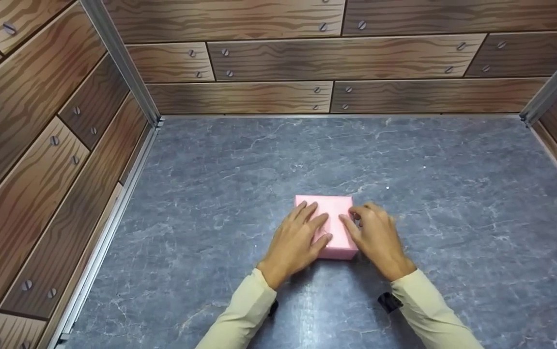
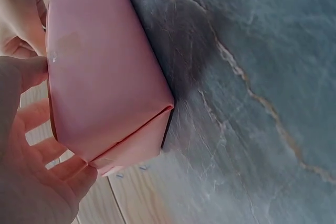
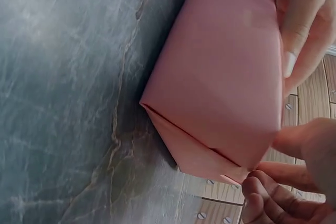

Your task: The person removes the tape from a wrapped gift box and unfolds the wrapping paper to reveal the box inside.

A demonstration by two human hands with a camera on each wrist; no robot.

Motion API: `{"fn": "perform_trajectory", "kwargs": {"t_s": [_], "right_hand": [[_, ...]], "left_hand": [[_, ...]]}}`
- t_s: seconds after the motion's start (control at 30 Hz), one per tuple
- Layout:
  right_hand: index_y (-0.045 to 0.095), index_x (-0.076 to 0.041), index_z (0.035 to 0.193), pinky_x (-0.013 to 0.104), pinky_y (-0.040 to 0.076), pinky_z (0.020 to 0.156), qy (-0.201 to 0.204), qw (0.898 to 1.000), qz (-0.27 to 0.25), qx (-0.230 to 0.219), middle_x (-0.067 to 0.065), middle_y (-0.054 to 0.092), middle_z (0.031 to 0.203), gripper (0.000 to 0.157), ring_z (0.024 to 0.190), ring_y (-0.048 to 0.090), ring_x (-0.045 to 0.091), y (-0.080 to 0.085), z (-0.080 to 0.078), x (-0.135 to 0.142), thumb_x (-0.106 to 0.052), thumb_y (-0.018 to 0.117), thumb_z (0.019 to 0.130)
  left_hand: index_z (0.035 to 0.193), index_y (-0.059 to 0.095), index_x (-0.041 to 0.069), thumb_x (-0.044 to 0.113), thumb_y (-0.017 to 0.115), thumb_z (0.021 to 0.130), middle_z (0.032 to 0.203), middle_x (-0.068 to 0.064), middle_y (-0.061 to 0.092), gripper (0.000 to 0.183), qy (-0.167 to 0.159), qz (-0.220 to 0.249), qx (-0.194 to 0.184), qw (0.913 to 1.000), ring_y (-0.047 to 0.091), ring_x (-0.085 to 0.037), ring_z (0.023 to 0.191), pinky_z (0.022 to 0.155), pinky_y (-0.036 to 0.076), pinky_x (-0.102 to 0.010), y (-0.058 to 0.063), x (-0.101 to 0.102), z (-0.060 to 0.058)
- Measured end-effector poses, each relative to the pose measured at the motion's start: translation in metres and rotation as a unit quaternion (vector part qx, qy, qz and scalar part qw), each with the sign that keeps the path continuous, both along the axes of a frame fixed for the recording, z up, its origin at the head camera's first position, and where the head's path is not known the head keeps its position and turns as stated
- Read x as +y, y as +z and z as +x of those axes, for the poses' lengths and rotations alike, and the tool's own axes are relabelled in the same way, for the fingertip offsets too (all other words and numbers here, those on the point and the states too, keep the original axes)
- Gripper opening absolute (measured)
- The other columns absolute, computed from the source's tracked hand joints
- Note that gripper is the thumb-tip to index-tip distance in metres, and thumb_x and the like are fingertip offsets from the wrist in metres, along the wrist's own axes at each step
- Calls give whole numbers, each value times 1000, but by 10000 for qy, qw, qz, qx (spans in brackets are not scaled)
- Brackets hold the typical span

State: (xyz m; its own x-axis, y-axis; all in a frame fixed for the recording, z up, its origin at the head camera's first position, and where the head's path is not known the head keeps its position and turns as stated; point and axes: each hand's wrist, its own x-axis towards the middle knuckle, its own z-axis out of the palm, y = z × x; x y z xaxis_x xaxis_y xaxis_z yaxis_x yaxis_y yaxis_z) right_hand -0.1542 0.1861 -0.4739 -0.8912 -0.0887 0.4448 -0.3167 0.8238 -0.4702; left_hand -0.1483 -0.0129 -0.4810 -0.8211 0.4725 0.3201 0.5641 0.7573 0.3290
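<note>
A box wrapped in pink paper (image 1: 335,232) sits on the grey marbled surface, in front of the person. My left hand (image 1: 295,237) rests on its top from the left, fingers spread and fairly straight. At the right top edge, my right hand (image 1: 378,235) has its fingers curled, with the thumb on the top and the index fingertip at the edge. The left wrist view shows the paper's folded end (image 2: 134,148) and a small tape-like patch (image 2: 71,43) on the near side. In the right wrist view, the right fingertips (image 3: 254,182) gather at the box's upper corner.
Wood-plank patterned panels (image 1: 269,58) stand behind and at both sides, joined by metal corner posts (image 1: 123,63). A metal rail (image 1: 109,242) runs along the left edge. Tiny white specks (image 1: 387,187) lie beyond the box. A dark wrist device (image 1: 390,302) hangs by the right sleeve.
</note>
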Motion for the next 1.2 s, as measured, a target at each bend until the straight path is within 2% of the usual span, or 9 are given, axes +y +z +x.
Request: {"fn": "perform_trajectory", "kwargs": {"t_s": [0.17, 0.4, 0.63, 0.97, 1.2], "right_hand": [[74, 6, 88, 51, 57, 65, 21, 9994, 235, 260, 17, 65, 82, 12, 71, 66, 36, -4, 1, -3, -5, 78, 86], [68, 7, 82, 53, 55, 57, 157, 9957, 560, 721, 17, 58, 77, 9, 63, 62, 40, -7, 0, -5, 2, 74, 85], [65, 6, 82, 52, 55, 58, 219, 9966, 549, 578, 16, 57, 76, 8, 64, 61, 40, -6, 0, -1, 4, 71, 86], [66, 7, 87, 53, 57, 64, 54, 9984, 442, 358, 19, 61, 84, 6, 70, 64, 42, -3, 1, 8, 3, 70, 89], [65, 7, 85, 53, 55, 61, 41, 9980, 455, 447, 18, 60, 81, 7, 67, 62, 41, -3, 2, 11, 3, 71, 87]], "left_hand": [[133, 66, 12, 37, 63, 99, 146, -14, 54, 42, -14, 11, 39, 10000, 45, -34, 140, 117, 37, -44, -2, 1, 1], [133, 66, 11, 37, 63, 99, 146, -15, 54, 43, -43, 19, 6, 10000, 44, -35, 141, 117, 35, -43, -1, 0, 2], [133, 66, 11, 36, 62, 100, 146, -15, 54, 42, -61, 1, -16, 10000, 44, -35, 141, 118, 35, -42, 0, 1, 3], [134, 66, 11, 38, 62, 100, 148, -15, 53, 43, -29, 20, -28, 10000, 43, -35, 142, 118, 35, -43, 0, 2, 1], [134, 65, 11, 38, 61, 100, 148, -16, 52, 44, -19, 68, -142, 9999, 42, -35, 142, 117, 36, -45, -2, 1, 1]]}}
